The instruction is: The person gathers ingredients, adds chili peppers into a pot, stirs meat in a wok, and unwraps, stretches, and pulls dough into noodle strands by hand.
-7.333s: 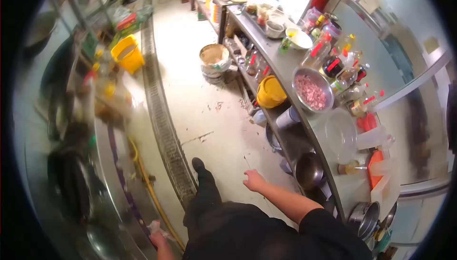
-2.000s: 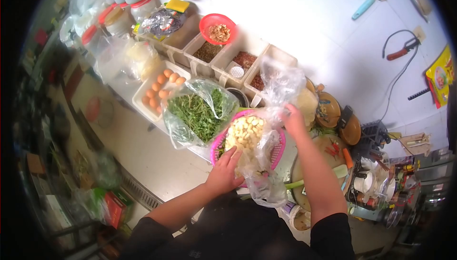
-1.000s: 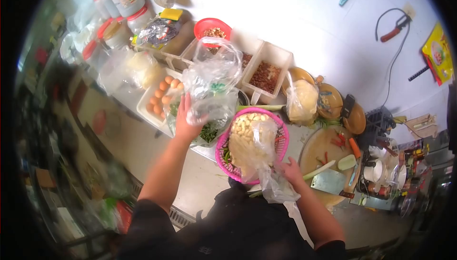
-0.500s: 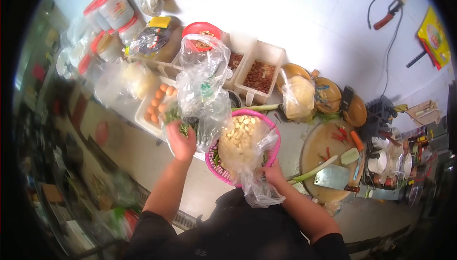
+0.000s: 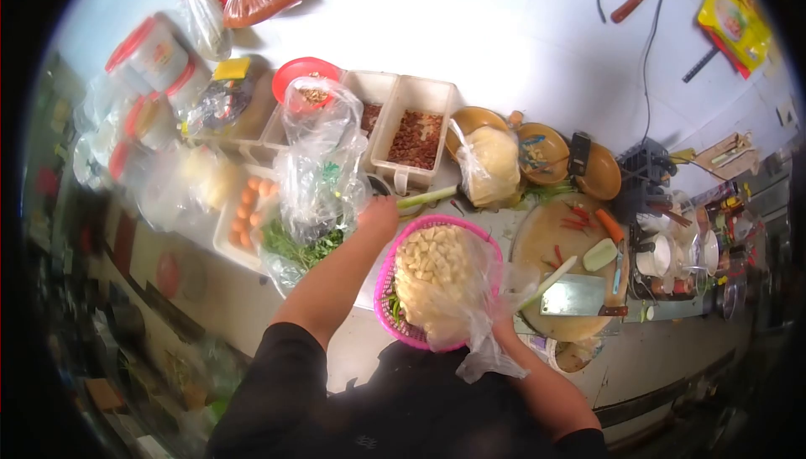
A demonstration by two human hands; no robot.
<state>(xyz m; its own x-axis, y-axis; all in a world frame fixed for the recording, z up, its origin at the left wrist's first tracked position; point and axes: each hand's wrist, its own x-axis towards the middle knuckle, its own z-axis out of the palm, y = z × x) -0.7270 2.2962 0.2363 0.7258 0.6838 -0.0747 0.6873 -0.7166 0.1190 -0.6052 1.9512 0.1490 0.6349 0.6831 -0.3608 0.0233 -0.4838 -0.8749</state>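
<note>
A pink plastic basket (image 5: 383, 284) sits close in front of me. It holds a clear bag of peeled garlic cloves (image 5: 432, 262), with green chillies (image 5: 392, 304) showing at its left side. My right hand (image 5: 505, 330) grips the basket's right rim, partly behind the loose bag end. My left hand (image 5: 378, 214) is beside a crumpled clear plastic bag (image 5: 315, 178), near the end of a leek stalk (image 5: 428, 198); its fingers are hidden. Leafy green herbs (image 5: 298, 245) lie under and in front of that bag.
A round chopping board (image 5: 533, 249) on the right bears a cleaver (image 5: 573, 295), red chillies and a carrot (image 5: 608, 225). Eggs (image 5: 243, 215) sit in a tray at left. Bins of dried spices (image 5: 416, 140) and brown bowls (image 5: 600, 172) line the wall.
My left hand has moved from the herbs to the right, past the clear bag. The basket has shifted right and nearer me with my right hand. The view has turned a little.
</note>
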